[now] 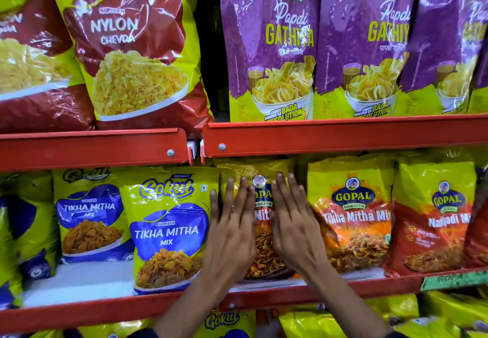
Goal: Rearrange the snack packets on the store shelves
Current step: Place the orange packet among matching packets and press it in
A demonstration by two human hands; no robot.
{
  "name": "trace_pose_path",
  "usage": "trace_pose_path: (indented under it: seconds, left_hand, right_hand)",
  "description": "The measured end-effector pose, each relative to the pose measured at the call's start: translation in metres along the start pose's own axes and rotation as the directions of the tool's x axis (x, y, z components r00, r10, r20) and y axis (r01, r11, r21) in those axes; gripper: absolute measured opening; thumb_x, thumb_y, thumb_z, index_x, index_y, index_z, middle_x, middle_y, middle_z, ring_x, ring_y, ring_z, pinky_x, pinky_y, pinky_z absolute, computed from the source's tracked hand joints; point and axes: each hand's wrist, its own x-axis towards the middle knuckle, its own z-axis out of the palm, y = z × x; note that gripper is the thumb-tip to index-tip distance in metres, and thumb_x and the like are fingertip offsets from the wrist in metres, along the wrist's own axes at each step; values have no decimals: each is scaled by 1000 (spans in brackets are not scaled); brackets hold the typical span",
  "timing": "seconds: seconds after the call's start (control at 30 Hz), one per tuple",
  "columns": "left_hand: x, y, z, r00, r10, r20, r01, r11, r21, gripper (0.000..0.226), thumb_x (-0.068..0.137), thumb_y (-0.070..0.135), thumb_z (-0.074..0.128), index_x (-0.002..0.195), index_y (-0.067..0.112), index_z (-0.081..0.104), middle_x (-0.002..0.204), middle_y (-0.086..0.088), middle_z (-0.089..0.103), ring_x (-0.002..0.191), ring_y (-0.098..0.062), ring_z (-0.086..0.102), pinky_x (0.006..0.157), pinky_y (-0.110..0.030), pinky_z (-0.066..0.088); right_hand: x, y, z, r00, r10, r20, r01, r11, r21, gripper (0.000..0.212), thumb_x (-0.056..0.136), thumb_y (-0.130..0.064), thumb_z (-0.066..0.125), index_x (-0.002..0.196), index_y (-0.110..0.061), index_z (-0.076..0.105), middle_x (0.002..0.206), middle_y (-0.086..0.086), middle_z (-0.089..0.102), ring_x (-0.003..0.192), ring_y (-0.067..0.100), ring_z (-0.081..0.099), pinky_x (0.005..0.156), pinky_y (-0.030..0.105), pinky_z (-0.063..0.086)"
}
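Note:
A yellow and orange Gopal Tikha Mitha Mix packet (263, 234) stands upright in the middle of the lower shelf. My left hand (232, 229) lies flat against its left part, fingers spread and pointing up. My right hand (294, 221) lies flat against its right part in the same way. Neither hand grips it. Left of it stands a yellow and blue Gokul Tikha Mitha Mix packet (169, 229), slightly forward. Right of it stands a second Gopal Tikha Mitha Mix packet (353, 213).
Red shelf rails (343, 136) run above and below the lower row. Purple Papdi Gathiya packets (274, 41) and red Nylon Chevda packets (132, 47) fill the upper shelf. A Nadiyadi Mix packet (435, 218) stands far right. More yellow packets (227, 324) sit below.

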Motion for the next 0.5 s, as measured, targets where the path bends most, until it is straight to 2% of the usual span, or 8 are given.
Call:
trace_pose_path:
  seconds: [0.07, 0.17, 0.33, 0.43, 0.5]
  left_hand:
    - [-11, 3, 13, 997, -5, 73, 2, 999, 34, 65, 96, 28, 45, 154, 10, 20, 166, -11, 16, 154, -34, 5, 122, -60, 6]
    - [-13, 2, 20, 988, -28, 150, 22, 999, 44, 62, 100, 33, 35, 155, 11, 18, 167, -10, 13, 155, -31, 4, 121, -59, 8]
    - [-24, 1, 7, 987, -42, 158, 42, 999, 2, 62, 101, 35, 34, 155, 10, 16, 167, -9, 13, 155, -26, 0, 123, -56, 4]
    - [-59, -2, -5, 992, -19, 128, 30, 996, -87, 62, 100, 34, 40, 154, 10, 22, 166, -9, 15, 156, -26, -1, 125, -53, 6]
    - [-97, -5, -9, 994, 53, 99, -37, 986, -160, 57, 98, 27, 47, 150, 8, 33, 163, -12, 24, 154, -31, 11, 125, -50, 13]
  right_hand:
    - [-7, 3, 15, 999, 13, 39, -13, 1000, -7, 61, 98, -26, 34, 154, -8, 18, 165, 9, 12, 154, 23, 2, 123, 44, 15]
    - [-8, 5, 23, 997, 36, 68, -36, 999, -4, 62, 99, -30, 33, 155, -8, 16, 165, 10, 11, 154, 23, 1, 122, 45, 17]
    - [-19, 3, 18, 999, 20, 33, -21, 1000, 14, 64, 99, -30, 37, 155, -7, 14, 165, 11, 7, 154, 26, -2, 125, 45, 11]
    - [-52, -7, 18, 999, -28, -44, 32, 996, 79, 62, 97, -25, 43, 152, -6, 24, 163, 14, 16, 153, 31, 7, 125, 46, 13]
    - [-86, -12, 28, 991, -103, -89, 113, 987, 117, 56, 94, -20, 48, 147, -4, 37, 158, 14, 31, 150, 34, 22, 124, 46, 20]
